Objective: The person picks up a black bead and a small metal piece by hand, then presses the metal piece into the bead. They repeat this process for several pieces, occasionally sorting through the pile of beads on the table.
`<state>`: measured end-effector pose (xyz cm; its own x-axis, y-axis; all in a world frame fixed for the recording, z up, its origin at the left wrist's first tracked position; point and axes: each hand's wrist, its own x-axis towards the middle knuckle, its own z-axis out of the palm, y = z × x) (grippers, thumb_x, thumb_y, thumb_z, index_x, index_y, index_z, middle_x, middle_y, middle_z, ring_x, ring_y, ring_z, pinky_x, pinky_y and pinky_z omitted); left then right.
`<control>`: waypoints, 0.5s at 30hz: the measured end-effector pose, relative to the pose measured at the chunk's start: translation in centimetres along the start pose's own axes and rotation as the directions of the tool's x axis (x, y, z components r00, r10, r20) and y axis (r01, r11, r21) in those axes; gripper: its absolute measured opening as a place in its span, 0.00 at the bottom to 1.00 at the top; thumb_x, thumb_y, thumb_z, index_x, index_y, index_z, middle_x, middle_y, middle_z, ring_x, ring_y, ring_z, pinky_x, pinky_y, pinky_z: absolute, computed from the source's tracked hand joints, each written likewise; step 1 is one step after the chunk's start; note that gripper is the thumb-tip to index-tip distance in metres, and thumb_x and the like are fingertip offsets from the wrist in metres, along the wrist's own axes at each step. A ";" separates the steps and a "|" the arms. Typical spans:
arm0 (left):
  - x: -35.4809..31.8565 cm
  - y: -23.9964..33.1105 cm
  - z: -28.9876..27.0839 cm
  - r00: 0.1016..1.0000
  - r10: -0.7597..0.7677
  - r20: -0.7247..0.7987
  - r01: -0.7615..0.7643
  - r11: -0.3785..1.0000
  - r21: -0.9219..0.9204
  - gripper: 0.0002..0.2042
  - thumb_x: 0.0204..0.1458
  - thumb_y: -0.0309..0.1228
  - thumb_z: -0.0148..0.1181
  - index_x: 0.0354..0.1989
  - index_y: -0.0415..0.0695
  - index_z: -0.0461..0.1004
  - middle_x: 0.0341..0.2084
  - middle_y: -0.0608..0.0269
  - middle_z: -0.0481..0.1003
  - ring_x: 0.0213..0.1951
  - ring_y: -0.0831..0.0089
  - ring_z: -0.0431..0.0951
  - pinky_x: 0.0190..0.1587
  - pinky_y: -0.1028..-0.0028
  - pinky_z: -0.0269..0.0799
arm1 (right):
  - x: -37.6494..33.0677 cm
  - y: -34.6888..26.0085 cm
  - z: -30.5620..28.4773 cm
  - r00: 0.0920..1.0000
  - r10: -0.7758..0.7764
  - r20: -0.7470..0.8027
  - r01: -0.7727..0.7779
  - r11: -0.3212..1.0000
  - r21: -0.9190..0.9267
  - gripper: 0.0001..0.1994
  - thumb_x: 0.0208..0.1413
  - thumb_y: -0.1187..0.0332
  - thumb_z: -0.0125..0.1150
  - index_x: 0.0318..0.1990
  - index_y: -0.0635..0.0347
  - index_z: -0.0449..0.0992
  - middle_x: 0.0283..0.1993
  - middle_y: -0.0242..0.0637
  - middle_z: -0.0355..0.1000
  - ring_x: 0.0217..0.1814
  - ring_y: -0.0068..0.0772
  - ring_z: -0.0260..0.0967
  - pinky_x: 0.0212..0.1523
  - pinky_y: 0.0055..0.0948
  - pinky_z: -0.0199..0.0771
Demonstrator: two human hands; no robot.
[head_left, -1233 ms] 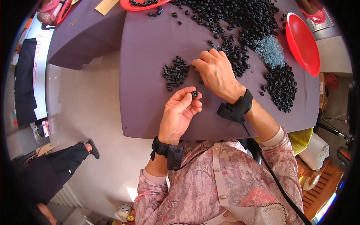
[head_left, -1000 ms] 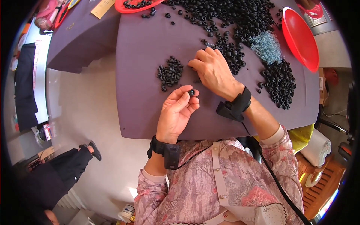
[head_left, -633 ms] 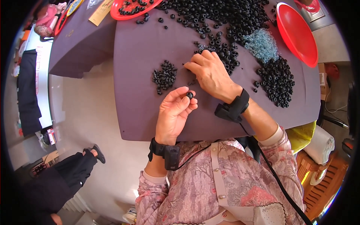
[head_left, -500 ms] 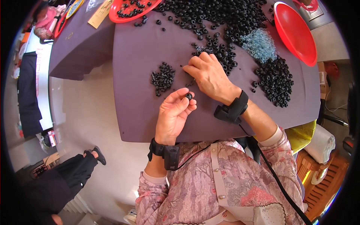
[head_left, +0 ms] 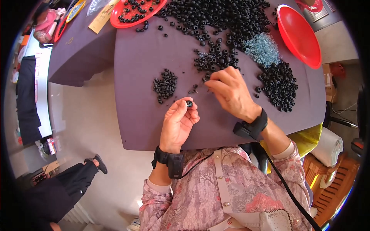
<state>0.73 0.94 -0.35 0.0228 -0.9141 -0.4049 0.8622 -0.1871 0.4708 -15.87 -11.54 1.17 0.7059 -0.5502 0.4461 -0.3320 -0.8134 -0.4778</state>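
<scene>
My left hand (head_left: 178,123) pinches a small round black hollow piece (head_left: 189,104) between thumb and fingers, its hole facing up. To the right, my right hand (head_left: 233,94) hovers over the cloth with thumb and fingertips pressed together; what they hold, if anything, is too small to make out. A few loose tiny parts (head_left: 193,91) lie between the hands. Beyond my left hand sits a small heap of little black parts (head_left: 165,85). A cluster of black hollow pieces (head_left: 216,57) lies just past my right hand.
A purple-grey cloth (head_left: 154,127) covers the table. Farther off spreads a big black heap (head_left: 227,17), beside a pile of bluish wire springs (head_left: 263,49). Another black pile (head_left: 281,86) lies right. A red bowl (head_left: 300,36) and red plate (head_left: 135,21) flank them. A person's legs (head_left: 73,177) show lower left.
My right hand has drawn back from the black cluster, moving right and nearer to me. My left hand keeps its black piece and has shifted slightly left and toward me.
</scene>
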 end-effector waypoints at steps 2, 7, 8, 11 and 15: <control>0.1 -0.1 -0.1 1.000 -0.014 0.008 0.014 1.000 -0.009 0.09 0.58 0.33 0.51 0.41 0.41 0.71 0.31 0.62 0.71 0.29 0.76 0.69 0.32 0.76 0.65 | -0.6 0.6 -0.9 0.999 0.029 -0.020 -0.029 0.999 -0.028 0.10 0.40 0.78 0.61 0.34 0.60 0.76 0.36 0.35 0.68 0.36 0.38 0.63 0.38 0.33 0.63; 0.1 -0.3 -0.1 1.000 -0.005 -0.003 0.005 1.000 -0.001 0.08 0.58 0.31 0.50 0.43 0.42 0.72 0.33 0.61 0.72 0.29 0.75 0.70 0.33 0.76 0.67 | 0.7 2.3 -2.2 0.990 0.101 -0.102 -0.109 0.991 -0.075 0.07 0.43 0.78 0.61 0.33 0.61 0.76 0.34 0.36 0.69 0.35 0.39 0.63 0.37 0.33 0.64; 0.0 -0.3 -0.1 1.000 0.000 -0.004 0.000 1.000 0.000 0.08 0.58 0.31 0.50 0.43 0.42 0.72 0.33 0.61 0.72 0.29 0.75 0.70 0.33 0.76 0.67 | 1.2 2.4 -2.2 0.989 0.093 -0.118 -0.103 0.991 -0.087 0.06 0.44 0.77 0.60 0.32 0.61 0.76 0.34 0.35 0.69 0.36 0.39 0.63 0.37 0.33 0.64; -0.1 -0.3 0.0 0.999 0.033 -0.013 -0.033 0.999 -0.037 0.09 0.58 0.29 0.50 0.44 0.42 0.72 0.34 0.60 0.73 0.30 0.75 0.70 0.34 0.76 0.67 | 2.1 2.9 -2.0 0.989 0.103 -0.102 -0.111 0.991 -0.075 0.06 0.44 0.77 0.60 0.32 0.61 0.76 0.33 0.35 0.69 0.36 0.39 0.63 0.38 0.33 0.65; -0.9 -0.1 0.0 0.997 0.074 -0.023 -0.075 0.996 -0.054 0.09 0.58 0.27 0.50 0.45 0.42 0.72 0.34 0.59 0.75 0.32 0.74 0.75 0.38 0.73 0.72 | 2.7 4.0 -1.1 0.995 0.069 -0.069 -0.072 0.996 -0.052 0.05 0.45 0.77 0.59 0.32 0.60 0.76 0.33 0.35 0.69 0.35 0.39 0.63 0.39 0.32 0.64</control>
<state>0.60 1.77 -0.04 0.0985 -0.9167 -0.3872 0.8840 -0.0980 0.4570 -15.99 -16.55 1.32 0.6369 -0.6163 0.4632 -0.4144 -0.7803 -0.4684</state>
